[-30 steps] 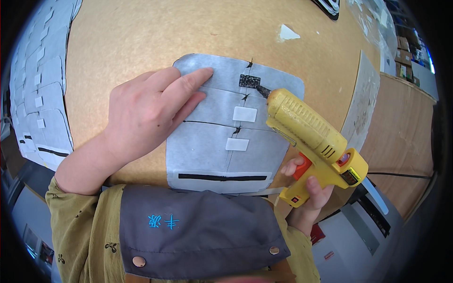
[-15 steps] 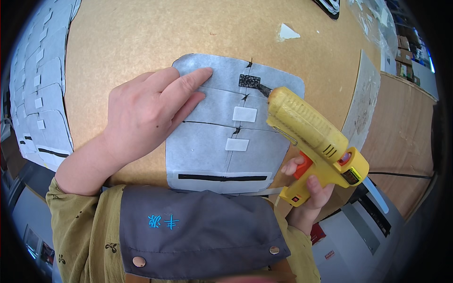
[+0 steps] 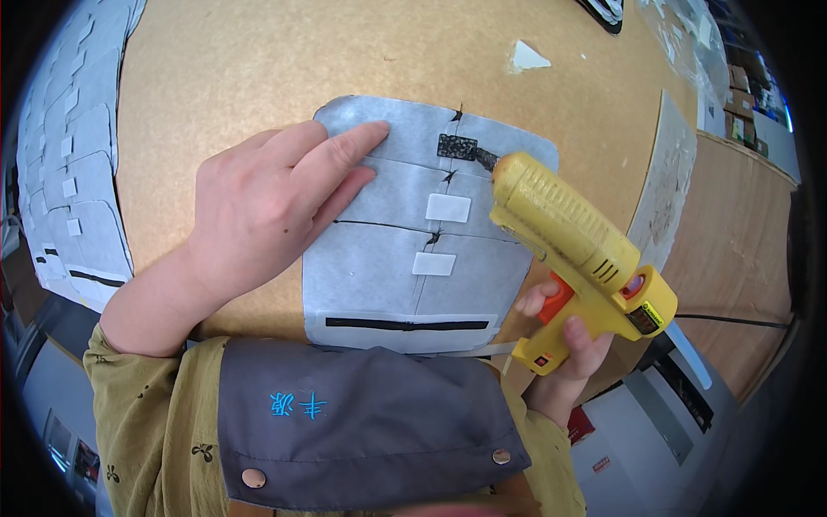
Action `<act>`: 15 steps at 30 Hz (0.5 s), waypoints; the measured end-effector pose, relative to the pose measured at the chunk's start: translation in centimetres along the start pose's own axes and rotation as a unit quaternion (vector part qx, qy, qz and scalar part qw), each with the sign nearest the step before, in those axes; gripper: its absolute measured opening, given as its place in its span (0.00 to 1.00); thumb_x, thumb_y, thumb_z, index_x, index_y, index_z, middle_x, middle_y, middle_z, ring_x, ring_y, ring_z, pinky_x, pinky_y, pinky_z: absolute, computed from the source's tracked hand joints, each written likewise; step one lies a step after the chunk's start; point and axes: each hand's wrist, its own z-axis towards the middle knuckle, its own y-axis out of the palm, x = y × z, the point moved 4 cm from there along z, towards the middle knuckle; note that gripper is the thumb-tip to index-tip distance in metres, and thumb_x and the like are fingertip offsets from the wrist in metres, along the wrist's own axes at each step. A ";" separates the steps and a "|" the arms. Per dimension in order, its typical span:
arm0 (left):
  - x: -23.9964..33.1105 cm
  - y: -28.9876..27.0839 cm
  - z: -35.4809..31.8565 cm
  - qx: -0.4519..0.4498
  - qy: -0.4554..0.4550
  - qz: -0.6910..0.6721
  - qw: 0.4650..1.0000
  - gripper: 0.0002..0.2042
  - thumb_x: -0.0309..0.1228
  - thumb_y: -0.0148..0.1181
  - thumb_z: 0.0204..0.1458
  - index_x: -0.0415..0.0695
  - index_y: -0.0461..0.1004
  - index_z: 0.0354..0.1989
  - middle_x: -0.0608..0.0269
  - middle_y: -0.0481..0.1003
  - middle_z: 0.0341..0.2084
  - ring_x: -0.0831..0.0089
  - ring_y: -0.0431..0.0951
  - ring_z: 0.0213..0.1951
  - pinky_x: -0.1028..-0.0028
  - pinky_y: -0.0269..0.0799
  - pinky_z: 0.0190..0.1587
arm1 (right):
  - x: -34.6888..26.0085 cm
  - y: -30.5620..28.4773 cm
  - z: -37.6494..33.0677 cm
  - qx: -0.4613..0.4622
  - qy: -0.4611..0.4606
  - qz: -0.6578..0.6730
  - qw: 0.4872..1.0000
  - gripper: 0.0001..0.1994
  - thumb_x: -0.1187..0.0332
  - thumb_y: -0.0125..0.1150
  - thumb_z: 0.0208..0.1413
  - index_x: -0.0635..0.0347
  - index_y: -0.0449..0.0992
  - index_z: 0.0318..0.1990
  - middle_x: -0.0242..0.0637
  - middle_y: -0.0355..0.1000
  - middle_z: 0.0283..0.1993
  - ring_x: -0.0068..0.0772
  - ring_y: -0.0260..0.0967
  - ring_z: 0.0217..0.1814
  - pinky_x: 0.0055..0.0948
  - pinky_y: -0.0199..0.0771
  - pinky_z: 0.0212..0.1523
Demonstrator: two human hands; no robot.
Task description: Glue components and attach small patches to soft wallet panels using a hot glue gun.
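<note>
gluing looks to be the step in hand: your right hand [image 3: 564, 345] is clenched round the yellow glue gun [image 3: 579, 250], nozzle at the black patch [image 3: 457, 146] near the far edge of the grey fabric panel [image 3: 388, 258]. your left hand [image 3: 267, 202] lies flat, fingers released, pinning the panel mid-tabletop [image 3: 258, 69]. next likely calls for a steady squeeze. panel is pale, stitched, with two white tabs [image 3: 448, 208].
</note>
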 end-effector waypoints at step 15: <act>1.0 -0.3 1.0 -0.005 0.000 0.019 1.000 0.19 0.29 0.71 0.48 0.51 0.80 0.50 0.68 0.66 0.18 0.71 0.69 0.20 0.71 0.65 0.21 | -0.8 0.5 -0.1 0.038 0.057 0.011 0.998 0.32 0.64 0.62 0.52 0.78 0.62 0.60 0.54 0.75 0.44 0.47 0.77 0.41 0.45 0.80 0.43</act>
